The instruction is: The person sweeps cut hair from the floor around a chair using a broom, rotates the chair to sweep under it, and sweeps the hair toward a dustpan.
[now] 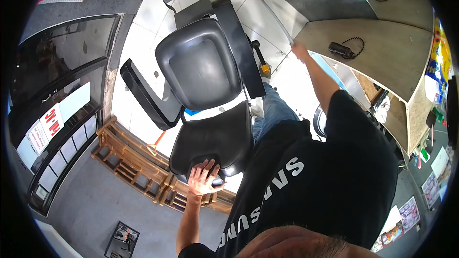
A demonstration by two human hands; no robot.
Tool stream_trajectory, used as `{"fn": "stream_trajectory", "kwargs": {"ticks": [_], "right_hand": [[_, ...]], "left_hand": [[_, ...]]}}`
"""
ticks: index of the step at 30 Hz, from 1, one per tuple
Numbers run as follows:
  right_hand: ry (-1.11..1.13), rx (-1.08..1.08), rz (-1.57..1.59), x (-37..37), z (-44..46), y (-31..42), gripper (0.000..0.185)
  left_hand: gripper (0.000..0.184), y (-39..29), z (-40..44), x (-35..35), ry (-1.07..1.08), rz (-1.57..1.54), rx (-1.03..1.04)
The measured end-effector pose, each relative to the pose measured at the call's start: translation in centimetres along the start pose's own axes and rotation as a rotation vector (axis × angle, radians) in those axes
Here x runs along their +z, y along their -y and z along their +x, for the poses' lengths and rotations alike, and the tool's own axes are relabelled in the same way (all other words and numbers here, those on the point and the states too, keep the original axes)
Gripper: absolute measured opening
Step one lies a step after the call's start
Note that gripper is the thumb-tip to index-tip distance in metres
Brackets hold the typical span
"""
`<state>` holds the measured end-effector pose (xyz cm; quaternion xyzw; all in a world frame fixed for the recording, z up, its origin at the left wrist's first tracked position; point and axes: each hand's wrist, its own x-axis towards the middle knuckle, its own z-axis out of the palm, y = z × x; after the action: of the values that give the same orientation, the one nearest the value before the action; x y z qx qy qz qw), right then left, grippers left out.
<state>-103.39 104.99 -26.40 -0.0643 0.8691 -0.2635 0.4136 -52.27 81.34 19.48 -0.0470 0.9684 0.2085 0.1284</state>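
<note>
White tiles (146,16) down below, glass door (52,91) off to one side, bamboo bench (138,165) along the wall, and black chair (198,69) right in front of you! Your right hand (300,51) is closed around the broom (276,17), its red-and-black head out near the footrest (193,12). Over on the backrest (213,136), your left hand (204,177) lies with fingers spread over the top edge, resting rather than clasping.

Careful here: the shaft has the lever (264,68) on one side and the counter (387,33) on the other, so a wide swing could knock either. Lean too hard on that backrest and the chair might turn, costing you balance.

Tough to read: the bristles are smeared, the shaft vanishes at your fist, the chair's base is covered, and your feet barely show. Whatever that corded gadget (341,50) is, you can't tell.
</note>
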Motion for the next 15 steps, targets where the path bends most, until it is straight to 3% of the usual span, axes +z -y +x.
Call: {"fn": "stream_trajectory", "kwargs": {"ticks": [2, 7, 14, 15], "right_hand": [[-0.048, 0.158, -0.040, -0.4, -7.6, -1.2, 0.041], [-0.340, -0.054, -0.207, 1.8, -15.8, -7.7, 0.043], [-0.286, 0.139, -0.177, 0.3, -13.4, -5.0, 0.041], [-0.161, 0.229, -0.078, 0.3, -14.2, -4.8, 0.042]], "left_hand": [[0.058, 0.0, 0.0, -0.2, -0.018, -0.007, 0.002], [0.058, 0.0, -0.2, 0.1, -0.055, -0.019, 0.027], [0.061, 0.1, -1.2, 0.8, -0.044, -0.002, 0.076], [0.062, 0.2, -1.2, 0.8, -0.048, 0.006, 0.082]]}}
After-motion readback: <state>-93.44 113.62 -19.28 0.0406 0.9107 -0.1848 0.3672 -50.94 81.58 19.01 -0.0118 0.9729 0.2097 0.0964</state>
